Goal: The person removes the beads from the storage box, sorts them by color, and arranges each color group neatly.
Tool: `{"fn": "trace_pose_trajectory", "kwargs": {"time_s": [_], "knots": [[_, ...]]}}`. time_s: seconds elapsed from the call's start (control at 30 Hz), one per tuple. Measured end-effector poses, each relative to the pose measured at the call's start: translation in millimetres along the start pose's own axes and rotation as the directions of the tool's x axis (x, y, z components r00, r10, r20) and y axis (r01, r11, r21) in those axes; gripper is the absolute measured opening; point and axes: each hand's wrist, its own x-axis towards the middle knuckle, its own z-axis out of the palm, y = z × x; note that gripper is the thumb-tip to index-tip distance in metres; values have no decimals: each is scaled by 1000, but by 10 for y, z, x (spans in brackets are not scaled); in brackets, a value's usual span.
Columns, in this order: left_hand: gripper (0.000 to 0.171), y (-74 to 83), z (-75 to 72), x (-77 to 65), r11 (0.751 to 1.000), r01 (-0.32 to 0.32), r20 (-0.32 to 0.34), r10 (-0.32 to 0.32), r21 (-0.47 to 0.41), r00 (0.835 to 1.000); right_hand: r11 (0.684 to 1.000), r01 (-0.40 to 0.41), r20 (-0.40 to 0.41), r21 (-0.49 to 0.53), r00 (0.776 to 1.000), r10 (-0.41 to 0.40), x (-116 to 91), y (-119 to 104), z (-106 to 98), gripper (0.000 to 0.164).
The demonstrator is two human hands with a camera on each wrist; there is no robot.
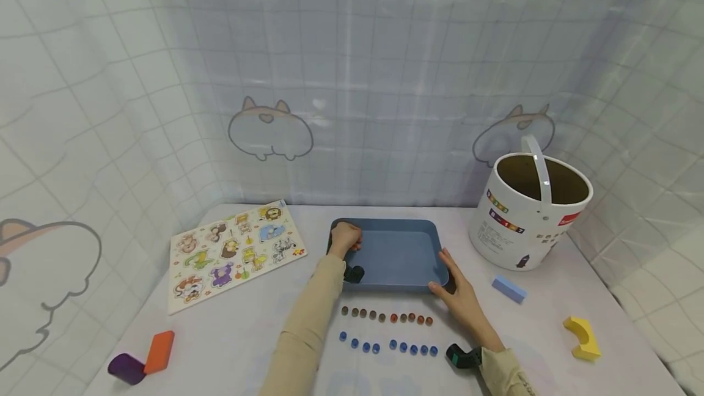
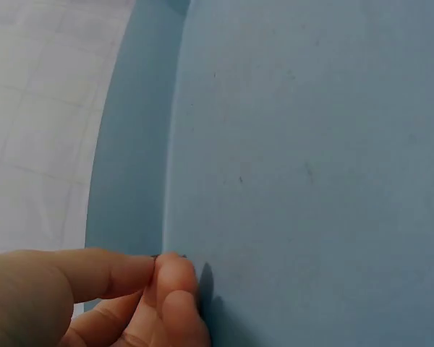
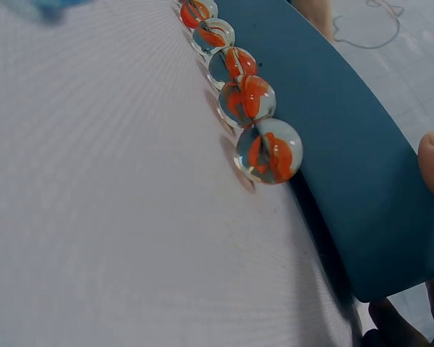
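Note:
A shallow blue-grey tray (image 1: 398, 255) stands in the middle of the table. Over its left side is my left hand (image 1: 345, 238), with thumb and curled fingertips (image 2: 177, 271) pinched together low beside the left wall. A sliver of something dark shows between those fingertips; I cannot tell what it is. My right hand (image 1: 459, 298) holds the tray's front right corner, thumb on the front wall and fingers along the right side. In front of the tray runs a row of clear marbles with orange swirls (image 3: 269, 152). Nearer me lies a row of blue marbles (image 1: 376, 348).
An animal puzzle board (image 1: 233, 255) lies to the left, with an orange block (image 1: 160, 352) and a purple cylinder (image 1: 127, 368) in front. On the right stand a white bucket (image 1: 511, 237) with a handle, a blue block (image 1: 509, 289) and a yellow arch block (image 1: 583, 338).

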Motion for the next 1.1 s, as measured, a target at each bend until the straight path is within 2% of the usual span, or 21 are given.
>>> {"fn": "trace_pose_trajectory", "kwargs": {"time_s": [0.2,0.27,0.37,0.5,0.57,0.83,0.93,1.1], "knots": [[22,7,2,-3,999,12,-7,-12,32,1000,1000,7,8,-7,1000,-7,7,56,17,75],[21,4,-19,-20,1000,19,17,-18,-2,1000,1000,11,11,6,1000,-11,5,61,19,75],[21,12,-75,-60,994,30,98,-20,-101,995,1000,15,16,22,1000,-16,-1,67,21,76],[29,38,-203,-119,966,57,228,3,-254,974,1000,24,13,12,1000,-24,5,79,18,76],[33,54,-285,-152,952,61,273,24,-300,962,1000,31,12,3,999,-31,11,87,13,76],[40,54,-558,-325,915,24,345,128,-404,930,1000,26,6,-10,1000,-26,-1,90,-36,76],[40,-22,-681,-447,918,-13,372,174,-396,912,999,31,6,-11,1000,-30,-3,82,-31,76],[35,-205,-919,-748,942,-43,406,185,-332,895,999,47,13,-15,999,-47,1,83,-34,75]]}}
